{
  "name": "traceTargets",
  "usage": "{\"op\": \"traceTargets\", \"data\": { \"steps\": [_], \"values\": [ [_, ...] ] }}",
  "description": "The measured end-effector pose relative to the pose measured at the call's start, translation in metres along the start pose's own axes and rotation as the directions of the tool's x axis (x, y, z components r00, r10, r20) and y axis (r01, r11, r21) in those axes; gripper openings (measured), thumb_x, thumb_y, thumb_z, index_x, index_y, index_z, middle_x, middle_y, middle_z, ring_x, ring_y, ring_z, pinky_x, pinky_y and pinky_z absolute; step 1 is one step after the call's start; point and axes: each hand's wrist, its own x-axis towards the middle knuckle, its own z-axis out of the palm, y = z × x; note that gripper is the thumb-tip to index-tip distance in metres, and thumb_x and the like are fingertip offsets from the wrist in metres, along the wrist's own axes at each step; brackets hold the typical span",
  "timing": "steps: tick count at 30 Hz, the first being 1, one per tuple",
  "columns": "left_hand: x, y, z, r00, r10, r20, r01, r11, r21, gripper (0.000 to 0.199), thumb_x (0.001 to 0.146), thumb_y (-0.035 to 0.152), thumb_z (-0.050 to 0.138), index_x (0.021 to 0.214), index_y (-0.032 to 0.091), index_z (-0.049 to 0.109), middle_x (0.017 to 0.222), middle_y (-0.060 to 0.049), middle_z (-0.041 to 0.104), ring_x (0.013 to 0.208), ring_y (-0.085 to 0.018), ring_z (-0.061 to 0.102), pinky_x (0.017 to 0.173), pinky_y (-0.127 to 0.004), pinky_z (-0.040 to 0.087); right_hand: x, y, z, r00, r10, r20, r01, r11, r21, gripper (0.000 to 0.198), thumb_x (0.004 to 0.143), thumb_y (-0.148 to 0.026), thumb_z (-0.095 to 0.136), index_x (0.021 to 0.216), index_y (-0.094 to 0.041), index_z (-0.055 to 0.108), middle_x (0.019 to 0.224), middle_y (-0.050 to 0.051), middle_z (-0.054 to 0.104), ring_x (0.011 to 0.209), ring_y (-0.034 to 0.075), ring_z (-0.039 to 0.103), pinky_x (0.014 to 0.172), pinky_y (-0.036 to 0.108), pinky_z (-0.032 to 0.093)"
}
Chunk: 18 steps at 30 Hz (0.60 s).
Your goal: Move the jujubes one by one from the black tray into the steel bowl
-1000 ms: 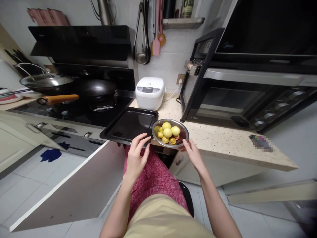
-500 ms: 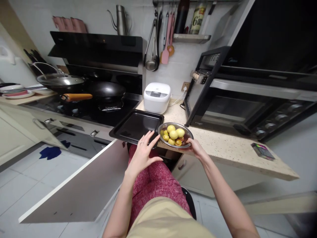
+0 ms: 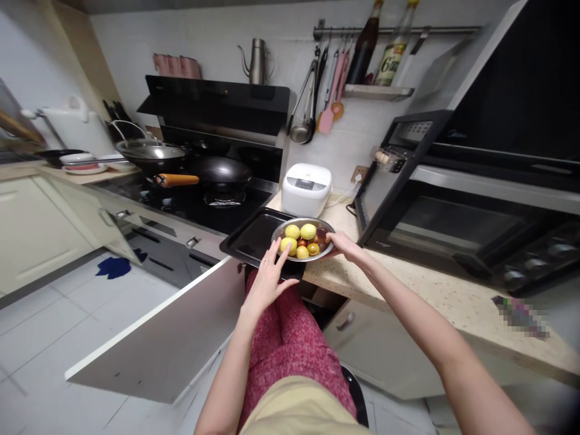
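Observation:
A shallow metal bowl is tilted slightly over the right part of a black baking tray. In it lie several yellow-green round fruits and smaller orange-brown ones. My right hand grips the bowl's right rim. My left hand is open, its fingers apart, with the fingertips at the bowl's left edge in front of a yellow fruit. Whether they touch it, I cannot tell.
Behind the tray stands a white rice cooker. An oven fills the counter's right side. To the left are a stove with a wok and a lidded pan. A cabinet door hangs open below.
The bowl has moved left over the tray, carried by my right hand, and the fruits in it have shifted. My left hand's fingers now overlap the bowl's edge. The camera view has turned left.

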Motion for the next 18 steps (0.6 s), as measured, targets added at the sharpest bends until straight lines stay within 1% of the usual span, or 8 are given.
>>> {"op": "traceTargets", "data": {
  "steps": [2,5,7,10,12,15,18],
  "values": [
    [-0.001,-0.006,0.0,1.0,-0.013,0.006,0.013,1.0,0.004,0.103,0.093,0.043,0.073,0.168,0.037,0.003,0.176,-0.018,0.006,0.163,-0.038,0.012,0.125,-0.061,0.03,0.008,-0.006,0.011,1.0,-0.011,0.026,0.012,0.999,-0.04,0.012,0.068,-0.016,0.057,0.073,-0.016,0.067,0.059,0.008,0.071,0.062,0.026,0.073,0.059,0.034,0.063],
    [-0.002,-0.014,-0.001,1.0,-0.006,0.022,0.005,0.999,0.036,0.116,0.082,0.05,0.083,0.168,0.034,0.007,0.176,-0.02,0.007,0.163,-0.041,0.012,0.126,-0.062,0.029,0.017,-0.014,0.022,0.998,-0.039,0.045,0.044,0.994,-0.099,0.013,0.07,-0.016,0.058,0.078,-0.016,0.068,0.058,0.007,0.07,0.059,0.025,0.072,0.057,0.034,0.062],
    [-0.003,-0.019,-0.001,1.0,-0.006,0.021,0.005,0.998,0.064,0.119,0.079,0.047,0.087,0.168,0.031,0.01,0.175,-0.022,0.009,0.162,-0.041,0.013,0.125,-0.062,0.03,0.022,-0.018,0.025,0.997,-0.066,0.048,0.072,0.987,-0.141,0.015,0.073,-0.016,0.058,0.083,-0.015,0.069,0.061,0.008,0.071,0.058,0.025,0.071,0.056,0.034,0.062],
    [-0.004,-0.025,0.002,1.0,-0.023,-0.015,0.024,0.993,0.119,0.11,0.085,0.028,0.083,0.168,0.028,0.012,0.174,-0.023,0.014,0.162,-0.039,0.016,0.124,-0.059,0.033,0.028,-0.025,0.028,0.993,-0.105,0.049,0.113,0.969,-0.219,0.015,0.076,-0.017,0.058,0.085,-0.014,0.07,0.065,0.009,0.073,0.058,0.025,0.071,0.054,0.034,0.061],
    [-0.005,-0.028,0.004,0.999,-0.024,-0.03,0.029,0.988,0.153,0.106,0.085,0.018,0.079,0.168,0.026,0.014,0.173,-0.023,0.018,0.162,-0.038,0.017,0.125,-0.058,0.034,0.03,-0.029,0.029,0.99,-0.136,0.045,0.143,0.949,-0.28,0.018,0.077,-0.016,0.056,0.088,-0.014,0.07,0.067,0.009,0.073,0.058,0.024,0.071,0.054,0.032,0.059],
    [-0.006,-0.028,0.006,0.999,-0.022,-0.039,0.028,0.984,0.178,0.102,0.085,0.013,0.076,0.168,0.025,0.016,0.173,-0.023,0.022,0.162,-0.037,0.021,0.124,-0.056,0.035,0.032,-0.035,0.029,0.98,-0.195,0.029,0.191,0.903,-0.384,0.023,0.079,-0.015,0.054,0.094,-0.013,0.072,0.073,0.01,0.075,0.058,0.022,0.07,0.053,0.029,0.056],
    [-0.005,-0.024,0.007,0.999,-0.018,-0.044,0.027,0.975,0.219,0.096,0.087,0.013,0.073,0.167,0.024,0.02,0.172,-0.023,0.025,0.161,-0.035,0.025,0.124,-0.054,0.036,0.033,-0.042,0.028,0.966,-0.256,0.018,0.23,0.833,-0.503,0.024,0.082,-0.016,0.052,0.092,-0.012,0.073,0.075,0.01,0.076,0.059,0.022,0.069,0.058,0.028,0.055]
  ]
}}
